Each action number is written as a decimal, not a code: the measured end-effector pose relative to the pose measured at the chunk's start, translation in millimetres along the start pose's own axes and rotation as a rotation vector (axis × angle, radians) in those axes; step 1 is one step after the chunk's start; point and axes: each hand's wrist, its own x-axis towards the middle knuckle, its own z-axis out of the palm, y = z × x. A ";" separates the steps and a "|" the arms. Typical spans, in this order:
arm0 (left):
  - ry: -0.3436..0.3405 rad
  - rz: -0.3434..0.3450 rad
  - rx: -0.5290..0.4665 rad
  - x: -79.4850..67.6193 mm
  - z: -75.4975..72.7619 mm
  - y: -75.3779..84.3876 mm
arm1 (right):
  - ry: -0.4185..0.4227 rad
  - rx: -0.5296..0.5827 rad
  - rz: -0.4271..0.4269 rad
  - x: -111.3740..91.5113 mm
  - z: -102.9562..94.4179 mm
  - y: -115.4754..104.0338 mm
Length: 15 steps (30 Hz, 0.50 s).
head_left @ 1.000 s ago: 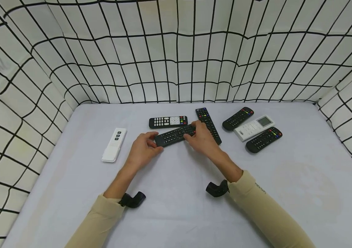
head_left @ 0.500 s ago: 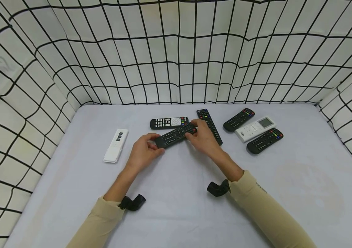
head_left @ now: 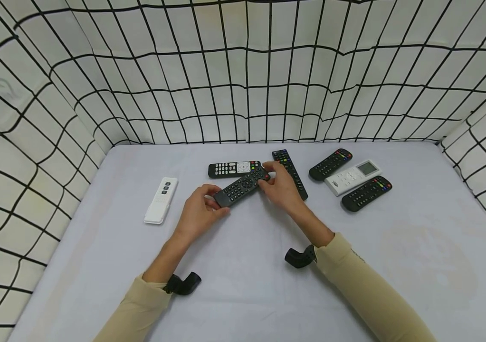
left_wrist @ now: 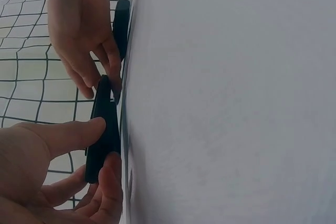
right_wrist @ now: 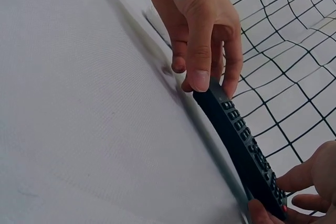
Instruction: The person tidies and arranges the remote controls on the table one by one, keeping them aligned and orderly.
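A black remote control (head_left: 243, 186) slants between my two hands, its right end farther back, button side facing up. My left hand (head_left: 198, 210) grips its near left end, thumb at the front edge and fingers behind. At the other end, beside the red button, my right hand (head_left: 282, 189) pinches it between thumb and fingers. In the right wrist view the remote (right_wrist: 239, 148) shows its thick side edge and button rows. Just behind it lies a black remote with white keys (head_left: 233, 169), and a long black remote (head_left: 290, 173) lies partly behind my right hand.
A white remote (head_left: 160, 200) lies to the left. On the right sit two black remotes, the rear one (head_left: 330, 164) and the front one (head_left: 366, 193), with a white remote with a screen (head_left: 352, 177) between them. Black netting (head_left: 247, 90) borders the white table (head_left: 243, 294).
The held remote has turned to a steeper slant, its right end moving back and its left end slightly forward. Both hands keep their hold on it.
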 end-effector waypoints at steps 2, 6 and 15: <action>0.001 0.001 0.000 -1.3 0.7 0.4 | 0.004 0.012 0.009 0.2 0.5 0.4; -0.001 0.008 0.012 -3.5 2.1 1.3 | 0.009 0.042 0.018 1.8 1.9 1.2; 0.007 -0.007 0.008 -8.4 1.6 1.6 | 0.001 0.168 0.027 6.0 7.5 -2.2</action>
